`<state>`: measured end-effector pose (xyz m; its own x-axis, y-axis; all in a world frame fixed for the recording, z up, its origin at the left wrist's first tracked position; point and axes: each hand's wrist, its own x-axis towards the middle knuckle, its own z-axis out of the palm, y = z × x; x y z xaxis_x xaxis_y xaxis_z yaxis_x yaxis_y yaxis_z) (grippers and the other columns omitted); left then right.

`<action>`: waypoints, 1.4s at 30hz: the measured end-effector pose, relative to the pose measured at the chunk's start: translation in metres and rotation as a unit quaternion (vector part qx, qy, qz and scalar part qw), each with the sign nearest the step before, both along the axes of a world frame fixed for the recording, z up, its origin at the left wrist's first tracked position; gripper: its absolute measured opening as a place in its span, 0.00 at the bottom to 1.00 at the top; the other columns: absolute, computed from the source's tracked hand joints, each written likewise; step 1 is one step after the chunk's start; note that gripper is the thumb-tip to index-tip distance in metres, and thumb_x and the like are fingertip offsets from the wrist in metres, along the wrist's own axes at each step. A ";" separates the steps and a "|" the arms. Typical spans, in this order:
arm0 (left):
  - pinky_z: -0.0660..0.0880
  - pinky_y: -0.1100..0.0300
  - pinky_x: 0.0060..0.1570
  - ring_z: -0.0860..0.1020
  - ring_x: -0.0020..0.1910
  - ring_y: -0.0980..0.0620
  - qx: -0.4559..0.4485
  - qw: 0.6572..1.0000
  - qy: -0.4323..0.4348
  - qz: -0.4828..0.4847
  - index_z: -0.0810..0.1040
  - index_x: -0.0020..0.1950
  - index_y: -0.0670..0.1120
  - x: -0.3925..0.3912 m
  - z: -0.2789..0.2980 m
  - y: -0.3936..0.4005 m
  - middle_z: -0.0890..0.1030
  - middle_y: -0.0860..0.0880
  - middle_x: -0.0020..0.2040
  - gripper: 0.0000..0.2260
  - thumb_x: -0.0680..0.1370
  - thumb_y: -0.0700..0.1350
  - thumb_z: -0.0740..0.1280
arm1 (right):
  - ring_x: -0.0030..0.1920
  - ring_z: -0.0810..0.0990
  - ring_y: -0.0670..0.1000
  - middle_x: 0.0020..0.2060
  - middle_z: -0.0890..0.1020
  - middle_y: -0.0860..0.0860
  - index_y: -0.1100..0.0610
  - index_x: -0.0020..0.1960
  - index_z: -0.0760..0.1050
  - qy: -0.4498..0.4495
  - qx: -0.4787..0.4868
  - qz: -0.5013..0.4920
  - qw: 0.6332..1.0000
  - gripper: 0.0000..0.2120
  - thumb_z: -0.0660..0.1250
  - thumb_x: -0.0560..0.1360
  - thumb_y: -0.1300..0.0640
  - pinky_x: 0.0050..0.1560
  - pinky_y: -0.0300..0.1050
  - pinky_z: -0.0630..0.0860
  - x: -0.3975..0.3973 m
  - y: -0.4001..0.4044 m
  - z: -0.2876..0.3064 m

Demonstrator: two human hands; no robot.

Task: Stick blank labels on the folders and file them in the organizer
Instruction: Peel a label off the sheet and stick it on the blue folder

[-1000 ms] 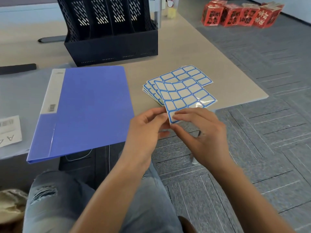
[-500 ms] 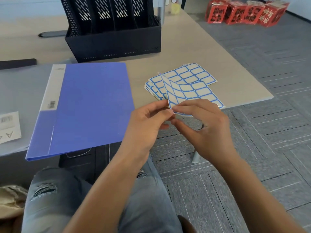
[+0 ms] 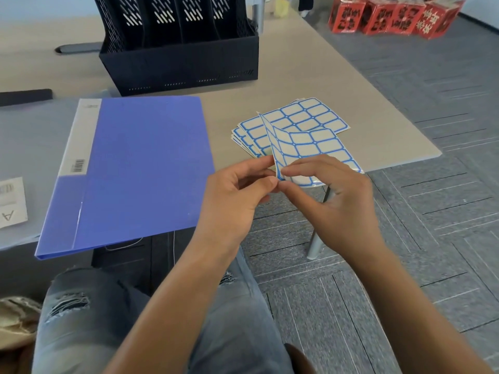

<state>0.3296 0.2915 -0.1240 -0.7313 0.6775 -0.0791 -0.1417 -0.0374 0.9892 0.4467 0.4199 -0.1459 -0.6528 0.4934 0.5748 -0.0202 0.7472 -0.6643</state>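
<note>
A blue folder with a grey spine strip lies flat on the desk, its near corner over the edge. To its right a fanned stack of blue-bordered label sheets rests on the desk. I hold one label sheet above the desk's near edge; it is bent upward along its left side. My left hand and my right hand both pinch its near-left corner between thumb and forefinger. The black organizer with several upright slots stands behind the folder.
A paper slip marked A lies at the left edge on a grey mat. Red boxes stand on the carpeted floor at the far right. A desk leg descends below the sheet. My knees in jeans are under the desk edge.
The held sheet has curled up more along its left side as both hands work its near corner. The view has shifted slightly; folder and stack have not moved.
</note>
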 end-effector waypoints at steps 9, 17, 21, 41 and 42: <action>0.81 0.58 0.53 0.83 0.42 0.56 -0.008 0.997 0.082 0.012 0.85 0.59 0.45 -0.002 0.001 0.002 0.87 0.48 0.42 0.13 0.76 0.34 0.73 | 0.55 0.84 0.42 0.49 0.87 0.39 0.50 0.51 0.86 -0.036 -0.021 -0.014 0.999 0.04 0.77 0.77 0.52 0.61 0.54 0.78 0.001 0.000 0.006; 0.77 0.59 0.39 0.81 0.36 0.54 -0.015 0.991 0.133 0.000 0.79 0.48 0.44 -0.005 0.001 0.001 0.86 0.49 0.38 0.08 0.75 0.34 0.75 | 0.49 0.85 0.44 0.44 0.86 0.41 0.54 0.48 0.88 -0.038 0.011 0.005 0.999 0.02 0.78 0.76 0.57 0.56 0.57 0.79 0.002 0.003 0.008; 0.70 0.65 0.37 0.76 0.33 0.56 -0.024 0.986 0.166 -0.008 0.75 0.42 0.46 -0.005 0.001 0.001 0.83 0.48 0.37 0.11 0.75 0.35 0.75 | 0.47 0.86 0.46 0.43 0.88 0.44 0.54 0.48 0.88 -0.044 0.015 0.003 0.999 0.02 0.77 0.75 0.56 0.53 0.58 0.80 0.001 0.003 0.007; 0.79 0.51 0.46 0.82 0.42 0.46 -0.025 0.977 0.211 -0.024 0.76 0.44 0.44 -0.007 -0.002 0.000 0.84 0.46 0.41 0.08 0.76 0.33 0.73 | 0.49 0.85 0.41 0.43 0.87 0.38 0.48 0.49 0.86 -0.095 -0.057 0.009 0.994 0.03 0.78 0.76 0.56 0.54 0.35 0.76 0.004 0.004 0.013; 0.78 0.54 0.46 0.83 0.43 0.48 -0.025 0.979 0.199 -0.025 0.77 0.46 0.43 -0.007 -0.002 0.000 0.85 0.48 0.41 0.07 0.76 0.34 0.73 | 0.50 0.85 0.40 0.44 0.87 0.38 0.48 0.49 0.86 -0.092 -0.063 0.009 0.994 0.03 0.78 0.76 0.55 0.54 0.34 0.76 0.004 0.004 0.013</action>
